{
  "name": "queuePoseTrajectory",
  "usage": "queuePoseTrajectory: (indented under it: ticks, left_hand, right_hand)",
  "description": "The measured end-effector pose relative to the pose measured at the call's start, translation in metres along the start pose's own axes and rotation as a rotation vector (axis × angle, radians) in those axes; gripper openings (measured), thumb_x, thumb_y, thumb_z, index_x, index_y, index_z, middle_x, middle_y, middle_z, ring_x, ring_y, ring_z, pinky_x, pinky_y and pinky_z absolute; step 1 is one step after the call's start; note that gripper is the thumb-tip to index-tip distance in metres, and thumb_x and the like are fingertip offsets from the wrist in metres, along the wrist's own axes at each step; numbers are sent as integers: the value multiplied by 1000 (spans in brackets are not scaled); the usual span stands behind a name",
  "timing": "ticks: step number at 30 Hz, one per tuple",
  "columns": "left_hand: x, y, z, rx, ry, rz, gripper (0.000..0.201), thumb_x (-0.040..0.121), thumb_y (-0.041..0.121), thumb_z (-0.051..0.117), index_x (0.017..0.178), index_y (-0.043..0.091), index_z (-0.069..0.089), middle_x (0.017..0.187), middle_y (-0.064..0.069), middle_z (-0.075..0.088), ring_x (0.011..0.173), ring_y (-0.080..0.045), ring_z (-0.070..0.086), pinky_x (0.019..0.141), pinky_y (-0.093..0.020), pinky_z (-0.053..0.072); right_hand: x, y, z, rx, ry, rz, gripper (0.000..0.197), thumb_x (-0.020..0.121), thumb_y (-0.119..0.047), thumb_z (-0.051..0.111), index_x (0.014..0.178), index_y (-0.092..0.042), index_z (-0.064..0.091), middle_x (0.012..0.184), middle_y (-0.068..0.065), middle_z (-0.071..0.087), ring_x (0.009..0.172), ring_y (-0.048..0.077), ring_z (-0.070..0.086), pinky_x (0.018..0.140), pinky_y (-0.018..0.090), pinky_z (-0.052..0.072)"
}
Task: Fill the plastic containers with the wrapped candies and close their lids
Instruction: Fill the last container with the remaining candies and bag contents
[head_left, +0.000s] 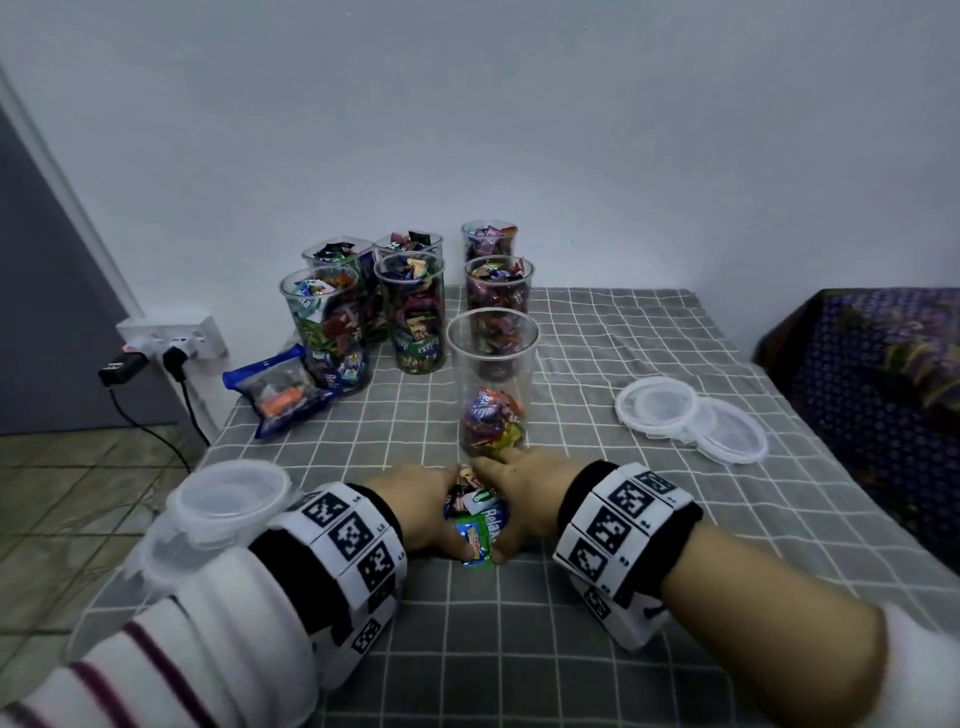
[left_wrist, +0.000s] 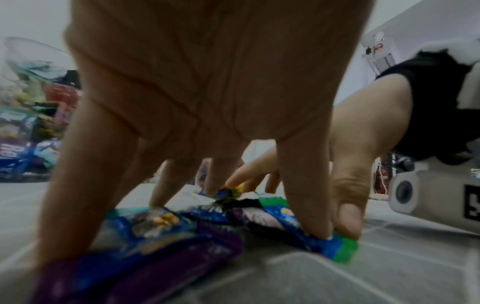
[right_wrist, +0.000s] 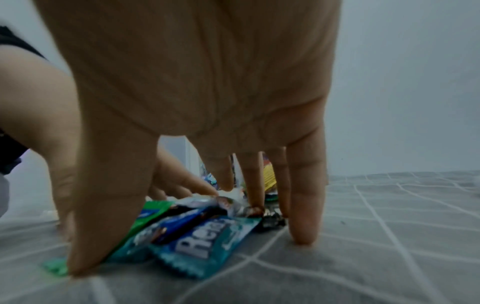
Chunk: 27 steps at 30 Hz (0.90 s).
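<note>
A small pile of wrapped candies (head_left: 475, 512) lies on the grey checked tablecloth near the front edge. My left hand (head_left: 426, 499) and right hand (head_left: 519, 488) flank it, straight fingers pointing down and pressing it together from both sides. In the left wrist view my left hand (left_wrist: 187, 205) stands over blue and purple wrappers (left_wrist: 161, 226). The right wrist view has my right hand (right_wrist: 207, 205) over teal and green wrappers (right_wrist: 202, 251). Just beyond the hands stands a clear plastic container (head_left: 492, 384), lidless, with candies only in its bottom third.
Several candy-filled, lidless containers (head_left: 410, 312) stand at the back left. A blue bag of candies (head_left: 280, 395) lies beside them. Two clear lids (head_left: 657, 410) lie at the right, more lids (head_left: 228, 499) at the left table edge. A wall socket (head_left: 171, 338) is at the left.
</note>
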<state>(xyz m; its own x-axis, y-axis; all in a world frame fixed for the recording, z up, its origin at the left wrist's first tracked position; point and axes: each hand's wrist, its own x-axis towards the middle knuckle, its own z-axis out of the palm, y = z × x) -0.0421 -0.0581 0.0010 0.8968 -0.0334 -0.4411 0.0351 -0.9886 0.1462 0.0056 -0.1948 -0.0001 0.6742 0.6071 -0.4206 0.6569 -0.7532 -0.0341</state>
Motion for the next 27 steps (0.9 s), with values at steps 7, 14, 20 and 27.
queuePoseTrajectory:
  ticks: [7, 14, 20, 27]
  left_hand:
    - [0, 4, 4, 65, 53, 22, 47, 78, 36, 71, 122, 24, 59, 114, -3, 63, 103, -22, 59, 82, -32, 49]
    - [-1, 3, 3, 26, 113, 58, 42, 81, 22, 68, 122, 23, 59, 114, -4, 63, 101, -22, 61, 85, -38, 52]
    - [0, 2, 2, 12, 151, 68, 39, 82, 25, 68, 120, 20, 60, 115, -4, 61, 106, -22, 58, 87, -35, 49]
    - [-3, -2, 0, -111, 210, 42, 28, 82, 27, 68, 109, 18, 65, 104, -5, 65, 97, -22, 60, 76, -29, 47]
  right_hand:
    - [-1, -6, -1, -21, 16, -40, 70, 76, -34, 75, 137, -28, 41, 127, 8, 46, 115, 27, 49, 92, 39, 44]
    - [-3, -7, -3, -6, 50, -62, 62, 82, -21, 68, 138, -25, 41, 127, 10, 48, 117, 29, 50, 91, 35, 43]
    - [-6, -7, -5, -4, 58, -63, 46, 88, -18, 60, 133, -19, 47, 125, 11, 54, 116, 29, 52, 94, 34, 43]
    - [-9, -2, -6, 79, 81, -35, 31, 90, -15, 56, 121, -16, 57, 119, 8, 59, 112, 25, 55, 92, 32, 46]
